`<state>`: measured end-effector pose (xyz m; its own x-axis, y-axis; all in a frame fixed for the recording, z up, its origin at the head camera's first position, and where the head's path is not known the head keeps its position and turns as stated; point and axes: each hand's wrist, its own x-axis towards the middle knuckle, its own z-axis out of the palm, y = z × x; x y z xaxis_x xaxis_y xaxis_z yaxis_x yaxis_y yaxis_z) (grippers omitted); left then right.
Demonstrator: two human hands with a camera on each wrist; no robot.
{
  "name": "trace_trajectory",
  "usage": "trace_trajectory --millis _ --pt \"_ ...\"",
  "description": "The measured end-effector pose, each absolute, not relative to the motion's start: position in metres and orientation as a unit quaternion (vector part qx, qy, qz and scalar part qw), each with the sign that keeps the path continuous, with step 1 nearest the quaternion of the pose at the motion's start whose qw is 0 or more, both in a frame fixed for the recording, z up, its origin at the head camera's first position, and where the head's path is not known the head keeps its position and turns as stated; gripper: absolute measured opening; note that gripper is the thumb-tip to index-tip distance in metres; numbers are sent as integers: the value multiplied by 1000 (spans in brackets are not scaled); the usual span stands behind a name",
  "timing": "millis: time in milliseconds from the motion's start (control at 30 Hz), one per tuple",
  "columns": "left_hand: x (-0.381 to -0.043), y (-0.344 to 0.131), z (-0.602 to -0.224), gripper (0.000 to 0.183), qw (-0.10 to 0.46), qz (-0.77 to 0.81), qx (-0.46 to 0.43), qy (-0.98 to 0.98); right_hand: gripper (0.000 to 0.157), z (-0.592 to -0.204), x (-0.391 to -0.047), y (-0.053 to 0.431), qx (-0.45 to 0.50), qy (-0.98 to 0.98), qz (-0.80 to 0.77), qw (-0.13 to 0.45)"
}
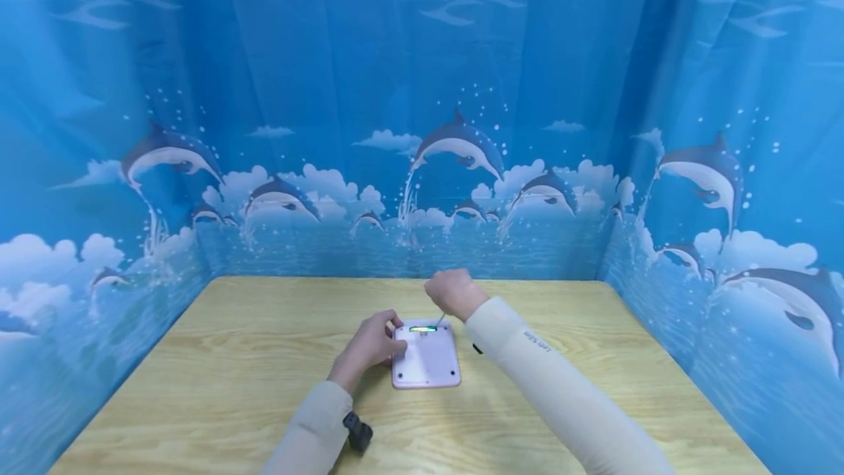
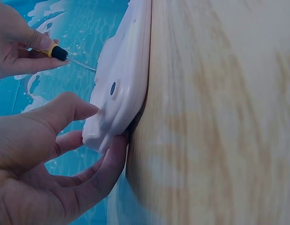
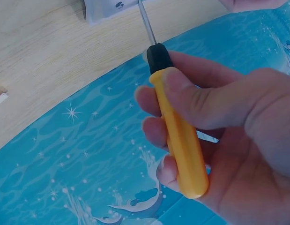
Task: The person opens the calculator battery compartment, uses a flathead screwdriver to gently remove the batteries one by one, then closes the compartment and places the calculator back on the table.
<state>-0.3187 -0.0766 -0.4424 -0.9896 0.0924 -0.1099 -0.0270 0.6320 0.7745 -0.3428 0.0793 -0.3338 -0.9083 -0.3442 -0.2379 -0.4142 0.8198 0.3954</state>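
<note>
We've got a pale pink plastic case (image 1: 425, 361) on the table (image 1: 264, 358), sitting toward 6 o'clock from the middle of the head view. The left hand (image 1: 369, 343) pinches its rim around 9 to 10 o'clock; the right hand (image 3: 248, 112) is wrapped round a yellow screwdriver (image 3: 184, 145), its shaft at the case's 1 o'clock. We'd guess the case is light, stiff and kinda slippery, so we'd hold the side rim and stay off the shiny strip (image 1: 422, 329) at 12.
</note>
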Motion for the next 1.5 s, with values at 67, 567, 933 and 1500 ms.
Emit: trace_trajectory --millis 67,567,933,1500 --pt "-319 -76 -443 28 69 429 19 901 15 -334 -344 81 -199 952 219 80" --pt "-319 -74 -446 28 61 426 14 903 16 -339 -355 103 -181 972 80 128" --pt "-320 -75 -448 29 58 428 12 902 22 -341 -358 113 -177 974 45 138" --pt "-317 -75 -443 26 64 428 13 901 12 -343 -356 114 -168 976 58 124"
